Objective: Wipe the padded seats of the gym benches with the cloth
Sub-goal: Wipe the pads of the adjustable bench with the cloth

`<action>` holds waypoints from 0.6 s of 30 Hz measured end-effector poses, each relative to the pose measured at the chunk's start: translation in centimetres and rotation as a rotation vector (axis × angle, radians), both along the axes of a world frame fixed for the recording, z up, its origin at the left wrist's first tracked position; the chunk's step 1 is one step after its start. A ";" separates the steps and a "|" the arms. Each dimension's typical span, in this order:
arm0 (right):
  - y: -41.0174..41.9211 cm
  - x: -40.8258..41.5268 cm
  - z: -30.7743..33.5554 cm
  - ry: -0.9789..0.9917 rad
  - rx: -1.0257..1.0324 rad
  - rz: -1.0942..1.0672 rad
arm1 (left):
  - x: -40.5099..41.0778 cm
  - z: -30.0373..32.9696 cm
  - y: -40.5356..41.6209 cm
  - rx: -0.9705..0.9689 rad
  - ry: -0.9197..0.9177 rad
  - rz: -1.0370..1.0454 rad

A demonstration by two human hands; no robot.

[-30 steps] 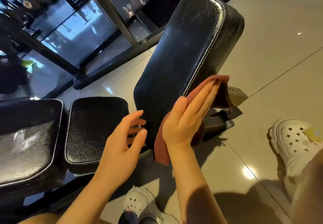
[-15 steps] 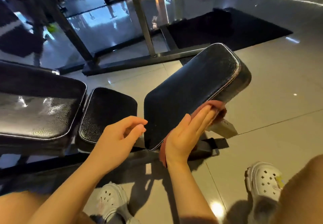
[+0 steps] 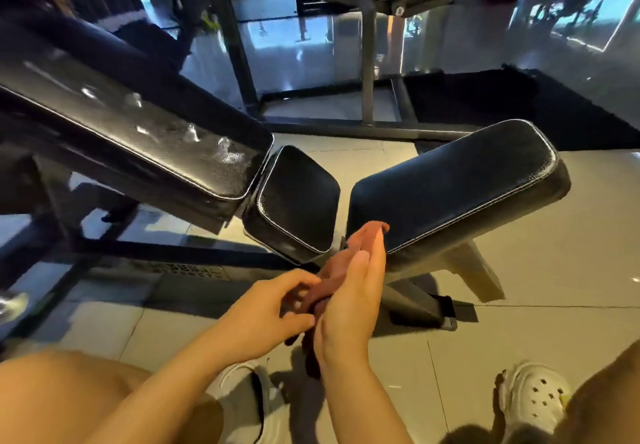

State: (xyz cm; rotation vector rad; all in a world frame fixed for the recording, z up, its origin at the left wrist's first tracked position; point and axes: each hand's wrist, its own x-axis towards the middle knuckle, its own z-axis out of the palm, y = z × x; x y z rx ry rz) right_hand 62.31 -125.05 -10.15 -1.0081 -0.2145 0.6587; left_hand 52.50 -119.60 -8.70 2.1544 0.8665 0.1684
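My right hand (image 3: 349,305) is held edge-on in front of me, fingers straight and pressed together, with the reddish-brown cloth (image 3: 341,270) lying along its palm side. The top of the cloth pokes out past my fingertips and touches the near lower edge of the tilted black padded seat (image 3: 450,187) on the right. The rest of the cloth hangs down below my wrist.

My left hand (image 3: 263,308) has its fingers curled in, pinching the cloth at its middle, right against my right palm.

To the left of that seat, with a narrow gap between, is a smaller black seat pad (image 3: 298,201), and just beside it a long black backrest pad (image 3: 138,132) slants up toward the left, shiny with reflections. Both belong to a bench on a dark metal frame (image 3: 138,246) on the tiled floor (image 3: 554,270).

Behind stands a grey machine frame (image 3: 367,62), and a black floor mat (image 3: 519,104) lies at the back right. My white clog (image 3: 533,398) shows at the bottom right, another white shoe (image 3: 242,405) lower centre.
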 end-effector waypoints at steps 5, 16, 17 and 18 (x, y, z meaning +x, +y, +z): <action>0.1 -0.7 3.0 -0.083 0.037 0.012 | -2.4 1.9 -1.2 0.099 -0.211 0.194; 3.2 -4.8 4.8 -0.315 -0.097 0.005 | -7.7 3.2 0.3 0.336 -0.247 0.315; 3.6 -5.2 4.6 -0.310 -0.107 0.019 | -8.2 3.1 0.4 0.336 -0.234 0.335; 4.0 -5.6 4.6 -0.304 -0.117 0.028 | -8.6 3.0 0.7 0.350 -0.224 0.355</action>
